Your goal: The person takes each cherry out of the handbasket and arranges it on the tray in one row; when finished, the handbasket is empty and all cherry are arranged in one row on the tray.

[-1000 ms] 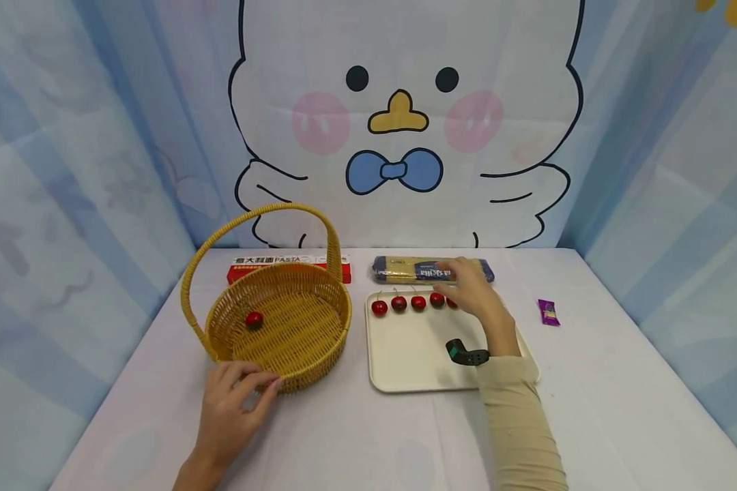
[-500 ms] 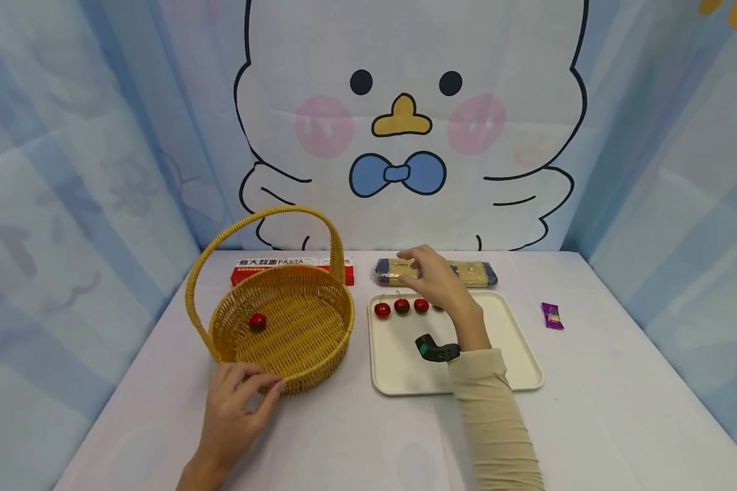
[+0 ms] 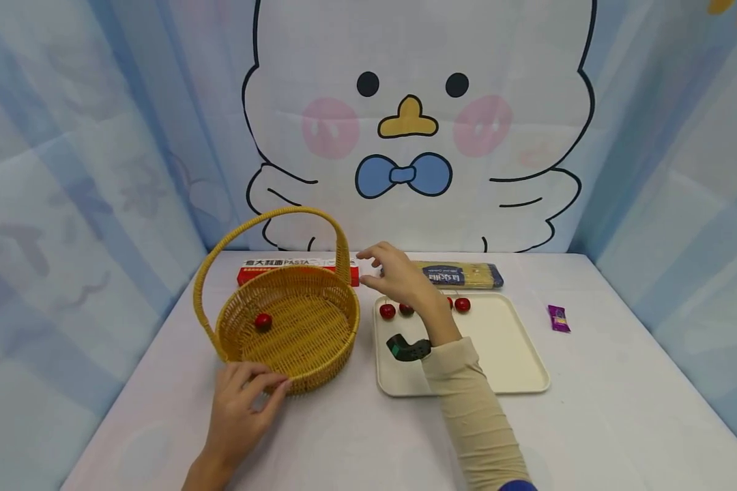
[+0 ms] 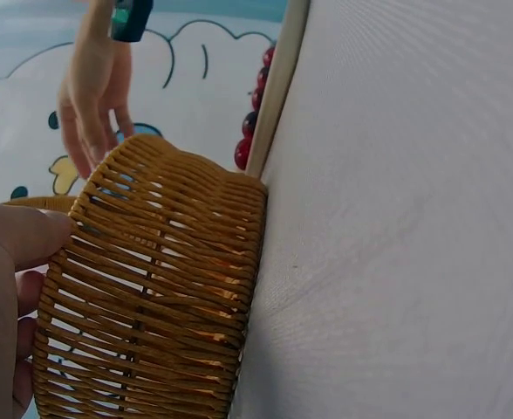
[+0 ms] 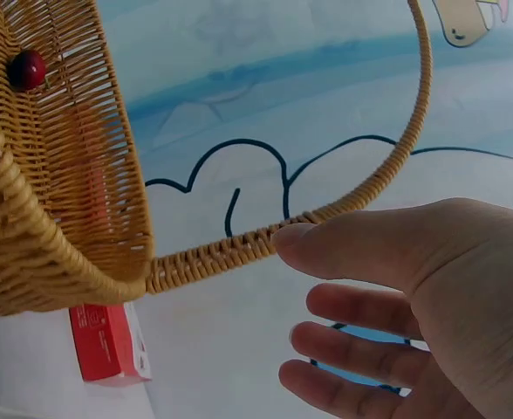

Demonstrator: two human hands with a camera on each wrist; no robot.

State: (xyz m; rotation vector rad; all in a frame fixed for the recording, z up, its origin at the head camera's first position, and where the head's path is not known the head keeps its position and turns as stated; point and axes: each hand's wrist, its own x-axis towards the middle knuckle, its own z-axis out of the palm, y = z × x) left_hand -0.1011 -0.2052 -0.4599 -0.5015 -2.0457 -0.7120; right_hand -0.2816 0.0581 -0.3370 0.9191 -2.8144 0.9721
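A yellow wicker basket (image 3: 301, 341) with a tall hoop handle (image 5: 387, 175) stands on the left, one red cherry (image 3: 263, 322) inside. My left hand (image 3: 241, 412) pinches its near rim; in the left wrist view the thumb (image 4: 34, 231) lies on the rim and the fingers curl behind. Just right of the handle's right end, my right hand (image 3: 399, 276) hovers with spread fingers and nothing between them. In the right wrist view its thumb overlaps the handle; whether they touch I cannot tell. Several cherries (image 3: 463, 305) line the back of a cream tray (image 3: 503, 354), partly hidden by the right wrist.
Behind the basket lies a red and white pasta box (image 3: 264, 274). A pack of spaghetti (image 3: 469, 275) lies behind the tray, its left part covered by the right hand. Far right is a small purple wrapped sweet (image 3: 559, 318). A printed curtain (image 3: 405, 218) closes off the back.
The right hand has moved left from above the tray's row of cherries to beside the basket handle, its fingers spread. The left hand stays on the rim. The head view has shifted slightly.
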